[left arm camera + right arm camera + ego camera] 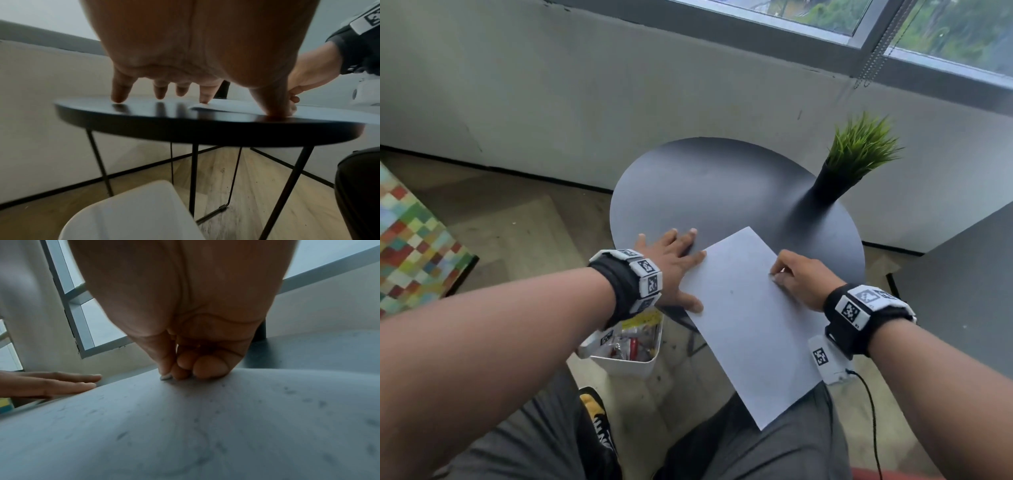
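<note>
Pressing paper (750, 325) w/ flat L hand (671, 270); R fingers (783, 273) curled at edge, hold unclear.

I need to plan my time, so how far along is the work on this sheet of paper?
Done: the sheet lies partly on the round table, bearing faint grey marks. In hand: left hand flat at its edge, right hand bunched, fingertips pressing it. Left: hard to judge; no fold shows yet.
</note>
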Tool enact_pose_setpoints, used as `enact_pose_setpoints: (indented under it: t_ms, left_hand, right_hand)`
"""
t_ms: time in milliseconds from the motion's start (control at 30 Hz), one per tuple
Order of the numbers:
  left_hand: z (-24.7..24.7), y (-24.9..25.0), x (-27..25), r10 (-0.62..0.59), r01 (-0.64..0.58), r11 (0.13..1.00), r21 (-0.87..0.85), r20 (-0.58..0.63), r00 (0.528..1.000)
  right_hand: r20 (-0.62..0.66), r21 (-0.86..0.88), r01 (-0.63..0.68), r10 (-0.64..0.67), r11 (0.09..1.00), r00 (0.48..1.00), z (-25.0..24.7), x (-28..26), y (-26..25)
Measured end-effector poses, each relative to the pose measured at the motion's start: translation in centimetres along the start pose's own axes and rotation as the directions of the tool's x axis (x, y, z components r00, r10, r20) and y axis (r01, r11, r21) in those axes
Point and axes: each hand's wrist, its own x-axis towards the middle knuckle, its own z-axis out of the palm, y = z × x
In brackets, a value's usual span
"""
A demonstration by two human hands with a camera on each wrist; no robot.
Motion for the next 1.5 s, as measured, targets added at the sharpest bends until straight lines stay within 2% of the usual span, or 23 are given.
enact_pose_setpoints:
  t_ms: [167, 333, 467, 567, 700, 800, 933, 1000, 1100, 1133, 1200, 1267, 1300, 1367, 1433, 1467, 1500]
  left_hand:
    - [1.7, -0.5, -1.0, -0.094, 0.093, 0.991, -0.094, -0.002, 0.996]
    - [2.5, -0.2, -0.8, -0.104, 0.101, 0.990, -0.101, -0.023, 0.994]
    - [2.6, -0.3, -0.8, -0.099, 0.097, 0.992, -0.078, -0.022, 0.995]
    - [2.3, -0.3, -0.9, -0.093, 0.091, 0.991, -0.094, -0.015, 0.996]
    - [1.9, 0.3, -1.1, -0.117, 0.107, 0.982, -0.158, -0.057, 0.991]
    - [2.1, 1.0, -1.3, -0.133, 0.121, 0.982, -0.148, -0.073, 0.988]
    - [2.4, 1.6, -1.6, -0.122, 0.115, 0.984, -0.134, -0.041, 0.992]
    - [2.1, 1.8, -1.6, -0.104, 0.100, 0.987, -0.123, -0.026, 0.994]
    - [1.3, 2.0, -1.4, -0.073, 0.075, 0.991, -0.110, 0.019, 0.997]
    - [1.1, 2.1, -1.4, -0.067, 0.071, 0.992, -0.106, 0.035, 0.997]
    - [0.6, 2.2, -1.5, -0.068, 0.075, 0.992, -0.101, 0.067, 0.995]
    - [0.5, 2.3, -1.5, -0.074, 0.082, 0.992, -0.091, 0.091, 0.993]
    - [0.4, 2.3, -1.6, -0.074, 0.083, 0.993, -0.087, 0.100, 0.992]
    - [0.4, 2.2, -1.6, -0.070, 0.080, 0.993, -0.088, 0.109, 0.992]
    - [0.3, 2.2, -1.6, -0.067, 0.077, 0.993, -0.091, 0.107, 0.992]
    - [0.3, 2.2, -1.6, -0.064, 0.074, 0.993, -0.091, 0.107, 0.992]
    - [0.3, 2.2, -1.6, -0.062, 0.072, 0.994, -0.087, 0.110, 0.992]
  right_hand:
    - [-0.002, 0.000, -0.011, 0.011, 1.000, 1.000, -0.3, 0.4, -1.4]
    - [0.031, 0.105, 0.197, -0.201, 0.975, 0.979, 1.9, 0.6, -6.7]
    - [-0.013, 0.018, 0.243, -0.242, 0.970, 0.970, 3.3, 1.2, -9.2]
    - [0.062, -0.039, 0.269, -0.267, 0.962, 0.962, 4.1, 0.8, -9.4]
    - [0.016, 0.015, 0.161, -0.161, 0.987, 0.987, 3.7, 1.0, -8.0]
    - [0.030, 0.091, 0.100, -0.103, 0.991, 0.994, 3.2, 1.6, -7.3]
    - [-0.043, 0.028, 0.090, -0.089, 0.996, 0.995, 3.1, 1.7, -7.7]
    - [-0.040, -0.023, 0.150, -0.151, 0.988, 0.988, 3.4, 1.0, -8.2]
    - [0.088, -0.116, 0.347, -0.339, 0.931, 0.937, 4.4, -0.8, -9.1]
    - [0.126, -0.123, 0.376, -0.361, 0.919, 0.924, 4.3, -0.9, -9.0]
    - [0.094, -0.123, 0.312, -0.302, 0.942, 0.949, 3.6, 0.2, -8.5]
    - [-0.028, -0.094, 0.157, -0.161, 0.983, 0.987, 2.6, 1.5, -7.7]
    - [-0.071, -0.089, 0.121, -0.128, 0.989, 0.989, 2.6, 1.7, -7.5]
    - [-0.038, -0.136, 0.196, -0.203, 0.971, 0.978, 3.6, 1.1, -8.2]
    - [0.086, -0.156, 0.351, -0.341, 0.923, 0.936, 4.8, -0.5, -9.4]
    - [0.121, -0.159, 0.389, -0.373, 0.907, 0.920, 4.8, -0.7, -9.5]
    - [0.112, -0.164, 0.378, -0.363, 0.911, 0.925, 4.3, -0.3, -9.5]
